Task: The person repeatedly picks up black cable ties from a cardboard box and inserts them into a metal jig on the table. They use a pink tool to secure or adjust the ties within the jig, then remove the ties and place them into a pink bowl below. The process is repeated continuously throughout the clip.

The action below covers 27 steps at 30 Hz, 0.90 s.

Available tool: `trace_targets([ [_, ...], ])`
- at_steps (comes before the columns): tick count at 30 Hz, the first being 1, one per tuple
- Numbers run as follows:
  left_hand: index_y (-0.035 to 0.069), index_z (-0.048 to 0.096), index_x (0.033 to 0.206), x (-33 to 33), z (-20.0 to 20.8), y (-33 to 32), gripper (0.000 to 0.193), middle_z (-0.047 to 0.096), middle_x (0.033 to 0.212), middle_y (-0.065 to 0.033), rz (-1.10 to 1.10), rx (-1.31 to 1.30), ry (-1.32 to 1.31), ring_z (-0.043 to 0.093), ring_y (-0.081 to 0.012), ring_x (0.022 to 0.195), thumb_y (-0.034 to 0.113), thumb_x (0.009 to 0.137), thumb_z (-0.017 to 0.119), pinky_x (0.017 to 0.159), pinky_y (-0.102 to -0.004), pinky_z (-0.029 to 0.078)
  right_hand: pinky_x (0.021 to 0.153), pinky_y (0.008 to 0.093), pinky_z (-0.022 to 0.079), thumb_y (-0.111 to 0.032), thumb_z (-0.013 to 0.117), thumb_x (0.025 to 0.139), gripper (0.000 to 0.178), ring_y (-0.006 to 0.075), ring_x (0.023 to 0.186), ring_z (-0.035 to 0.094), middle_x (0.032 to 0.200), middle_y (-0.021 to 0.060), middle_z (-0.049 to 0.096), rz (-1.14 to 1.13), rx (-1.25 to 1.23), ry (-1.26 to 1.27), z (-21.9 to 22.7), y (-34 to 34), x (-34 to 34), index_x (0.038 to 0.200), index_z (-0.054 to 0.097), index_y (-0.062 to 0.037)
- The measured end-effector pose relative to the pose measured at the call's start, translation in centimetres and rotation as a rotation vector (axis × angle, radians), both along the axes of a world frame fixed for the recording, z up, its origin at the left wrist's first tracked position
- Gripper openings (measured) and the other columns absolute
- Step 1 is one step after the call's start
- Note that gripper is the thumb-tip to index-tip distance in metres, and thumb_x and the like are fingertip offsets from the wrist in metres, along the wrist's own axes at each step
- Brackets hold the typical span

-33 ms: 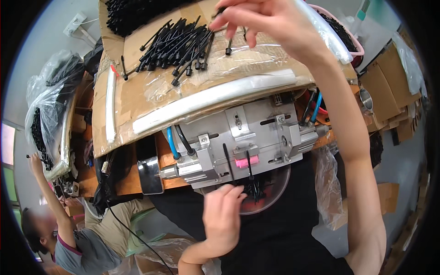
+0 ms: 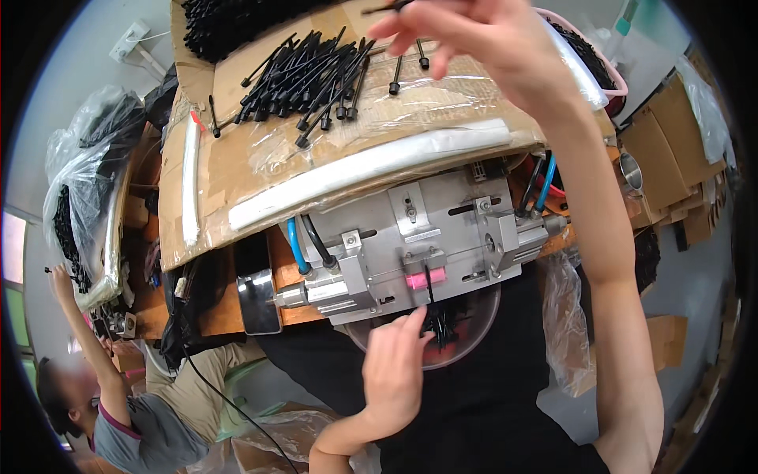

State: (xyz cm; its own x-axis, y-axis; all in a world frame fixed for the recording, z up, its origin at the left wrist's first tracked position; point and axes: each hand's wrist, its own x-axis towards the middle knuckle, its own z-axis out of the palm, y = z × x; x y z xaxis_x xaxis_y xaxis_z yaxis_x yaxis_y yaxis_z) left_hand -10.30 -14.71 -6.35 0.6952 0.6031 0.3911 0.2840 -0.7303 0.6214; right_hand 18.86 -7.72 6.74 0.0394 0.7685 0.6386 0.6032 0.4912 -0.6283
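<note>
My right hand (image 2: 482, 47) is raised at the upper edge over the cardboard, its fingers pinching a thin black rod-shaped part (image 2: 385, 9), partly cut off by the frame. Below it lies a loose heap of black rods with thick heads (image 2: 304, 83). My left hand (image 2: 393, 367) is closed at the near edge of the metal fixture (image 2: 387, 213), fingertips beside a black rod (image 2: 429, 284) that stands across a pink block (image 2: 426, 277). Whether those fingertips grip anything is hidden. Under the fixture, a clear bowl (image 2: 472, 336) holds several black parts.
A rolled clear plastic strip (image 2: 371, 170) lies along the cardboard sheet's (image 2: 213, 178) near edge. Blue air tubes (image 2: 297, 246) run to the fixture. At the left another person (image 2: 154, 419) reaches up beside a plastic-wrapped bundle (image 2: 87, 150). Cardboard boxes (image 2: 671, 150) stand at the right.
The black rod that was above my left hand, left of the pink block, no longer shows there. My left hand has moved slightly right; my right hand has risen slightly with its rod.
</note>
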Motion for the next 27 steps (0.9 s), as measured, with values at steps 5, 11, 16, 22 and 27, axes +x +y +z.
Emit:
trace_targets([
  [5,-0.007,0.040,0.144,3.2,-3.7,-0.6,0.075,0.051,0.086,-0.0110,-0.021,0.123,0.167,0.051,-0.0275,0.080,-0.004,0.076,0.072,0.074,-0.0374,0.044,0.058,0.0203,0.051,-0.013,0.058,0.099,0.026,0.0150,0.081,0.068,0.098,0.0146,0.071,-0.032,0.033,0.431,0.0,-5.8,-2.0,0.120,0.059,0.0002],
  [11,-0.008,0.038,0.144,3.7,-2.7,-0.5,0.075,0.051,0.090,-0.0109,-0.041,0.163,0.236,0.051,-0.0272,0.083,-0.002,0.076,0.071,0.076,-0.0382,0.045,0.057,0.0206,0.050,-0.011,0.062,0.094,0.023,0.0194,0.084,0.067,0.101,0.0212,0.068,-0.166,0.085,0.334,-2.1,-11.7,-3.7,0.112,0.057,0.0023],
  [16,-0.005,0.038,0.146,2.4,-2.5,-0.2,0.077,0.054,0.100,-0.0128,-0.021,0.089,0.280,0.052,-0.0289,0.091,-0.001,0.076,0.072,0.080,-0.0383,0.045,0.064,0.0288,0.052,0.008,0.078,0.072,0.032,0.0206,0.074,0.065,0.089,0.0130,0.069,-0.246,-0.012,0.071,-8.9,-14.4,-8.2,0.101,0.067,0.0002],
  [22,-0.001,0.044,0.145,0.6,1.4,1.5,0.080,0.056,0.109,-0.0121,0.077,0.097,0.112,0.051,-0.0267,0.095,-0.007,0.072,0.075,0.084,-0.0352,0.044,0.059,0.0360,0.049,0.007,0.074,0.073,0.067,0.0244,0.068,0.058,0.086,0.0131,0.062,-0.308,-0.205,-0.112,-17.0,-16.5,-13.7,0.134,0.048,0.0104],
  [27,-0.001,0.046,0.144,0.0,2.0,2.4,0.075,0.056,0.108,-0.0116,0.139,0.089,0.102,0.053,-0.0258,0.095,-0.006,0.075,0.074,0.085,-0.0345,0.044,0.057,0.0355,0.047,0.004,0.074,0.076,0.067,0.0223,0.063,0.056,0.072,0.0095,0.054,-0.283,-0.230,-0.108,-18.5,-15.0,-14.2,0.138,0.048,0.0054],
])
